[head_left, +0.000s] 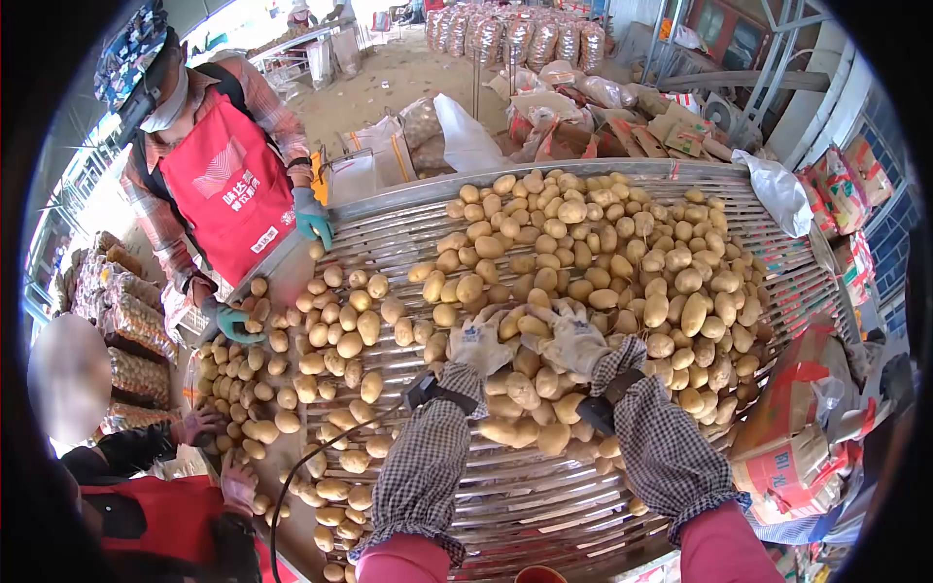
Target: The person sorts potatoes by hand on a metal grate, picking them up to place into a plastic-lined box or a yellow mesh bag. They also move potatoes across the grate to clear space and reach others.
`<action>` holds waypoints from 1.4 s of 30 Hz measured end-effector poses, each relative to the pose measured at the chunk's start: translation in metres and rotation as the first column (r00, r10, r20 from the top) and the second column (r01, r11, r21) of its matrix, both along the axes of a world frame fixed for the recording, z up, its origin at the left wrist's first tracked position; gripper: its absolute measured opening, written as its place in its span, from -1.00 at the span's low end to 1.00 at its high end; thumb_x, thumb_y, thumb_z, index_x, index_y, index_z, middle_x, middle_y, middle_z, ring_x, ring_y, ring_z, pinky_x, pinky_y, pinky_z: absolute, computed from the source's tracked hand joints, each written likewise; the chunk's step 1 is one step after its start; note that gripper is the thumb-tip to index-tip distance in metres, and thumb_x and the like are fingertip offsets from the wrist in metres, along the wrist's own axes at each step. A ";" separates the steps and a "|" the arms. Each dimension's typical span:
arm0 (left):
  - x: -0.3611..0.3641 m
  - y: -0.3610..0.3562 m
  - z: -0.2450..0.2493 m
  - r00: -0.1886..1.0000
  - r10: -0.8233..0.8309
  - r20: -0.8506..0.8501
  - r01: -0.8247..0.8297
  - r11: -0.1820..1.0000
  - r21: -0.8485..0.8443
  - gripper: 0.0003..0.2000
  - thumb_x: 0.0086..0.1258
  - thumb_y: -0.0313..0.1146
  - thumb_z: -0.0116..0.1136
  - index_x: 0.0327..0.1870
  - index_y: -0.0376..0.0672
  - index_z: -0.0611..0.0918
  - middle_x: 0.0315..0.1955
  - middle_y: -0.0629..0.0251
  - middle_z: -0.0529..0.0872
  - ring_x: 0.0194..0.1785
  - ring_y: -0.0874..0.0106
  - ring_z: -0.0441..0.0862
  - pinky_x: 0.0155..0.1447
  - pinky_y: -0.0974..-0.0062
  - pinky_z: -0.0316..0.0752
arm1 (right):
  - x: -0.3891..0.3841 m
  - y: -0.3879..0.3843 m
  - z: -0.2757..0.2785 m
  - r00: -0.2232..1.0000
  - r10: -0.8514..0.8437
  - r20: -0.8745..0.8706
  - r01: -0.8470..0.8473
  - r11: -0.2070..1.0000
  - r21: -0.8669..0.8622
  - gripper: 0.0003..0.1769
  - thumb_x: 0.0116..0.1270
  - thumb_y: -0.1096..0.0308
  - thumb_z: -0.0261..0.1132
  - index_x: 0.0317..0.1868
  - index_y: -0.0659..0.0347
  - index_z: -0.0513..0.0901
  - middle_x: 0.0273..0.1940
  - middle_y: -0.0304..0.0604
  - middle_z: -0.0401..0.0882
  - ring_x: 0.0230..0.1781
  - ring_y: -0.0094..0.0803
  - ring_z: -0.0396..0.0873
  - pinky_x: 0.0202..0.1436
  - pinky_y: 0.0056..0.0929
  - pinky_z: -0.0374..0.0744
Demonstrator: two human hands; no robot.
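Fingers [559, 316] of left hand [483, 342] and right hand [575, 342] lie loosely spread on potatoes [622, 253].

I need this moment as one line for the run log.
left hand: gloved, on potatoes | right hand: gloved, on potatoes | grip: unclear | surface: slatted metal table

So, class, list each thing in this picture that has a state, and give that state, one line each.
left hand: gloved, resting on potatoes
right hand: gloved, resting on potatoes
potatoes: loose, heaped on table
roller table: partly covered
mesh sacks: filled, stacked
co-worker's gloved hand: on table rim
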State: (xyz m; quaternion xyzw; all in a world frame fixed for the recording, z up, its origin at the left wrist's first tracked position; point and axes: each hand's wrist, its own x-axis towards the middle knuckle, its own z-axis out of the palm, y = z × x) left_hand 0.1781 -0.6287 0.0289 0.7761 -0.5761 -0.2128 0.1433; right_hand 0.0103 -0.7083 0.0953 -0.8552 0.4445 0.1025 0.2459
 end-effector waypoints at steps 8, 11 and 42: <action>0.001 0.115 -0.023 0.988 0.004 0.155 0.003 0.999 -0.048 -0.25 0.30 0.03 0.28 0.54 0.17 0.34 0.48 0.31 0.42 0.55 0.16 0.28 0.56 -0.02 0.17 | -0.020 0.142 -0.049 0.993 0.039 0.114 -0.038 0.999 -0.007 -0.03 0.31 -0.22 0.35 0.61 -0.17 0.12 0.59 -0.06 0.08 0.60 0.34 -0.05 0.61 0.13 0.24; -0.017 0.161 -0.025 0.999 -0.021 -0.049 0.010 0.975 -0.223 -0.30 0.32 -0.10 0.29 0.52 0.16 0.36 0.43 0.26 0.48 0.52 0.16 0.33 0.58 0.04 0.17 | -0.047 0.204 -0.080 0.968 0.177 0.176 -0.112 0.938 -0.327 -0.09 0.23 -0.03 0.42 0.56 -0.24 0.22 0.55 -0.08 0.14 0.58 0.30 0.03 0.50 0.28 0.29; -0.138 0.381 -0.039 0.966 0.246 0.082 -0.232 0.962 -0.145 -0.36 0.19 -0.29 0.11 0.42 0.14 0.53 0.52 -0.03 0.27 0.59 -0.01 0.16 0.58 -0.33 -0.18 | -0.120 0.323 -0.058 0.817 0.484 0.314 -0.410 0.870 -0.275 -0.44 0.37 -0.09 0.26 0.32 -0.12 0.56 0.51 -0.17 0.28 0.55 0.16 0.10 0.53 0.29 0.16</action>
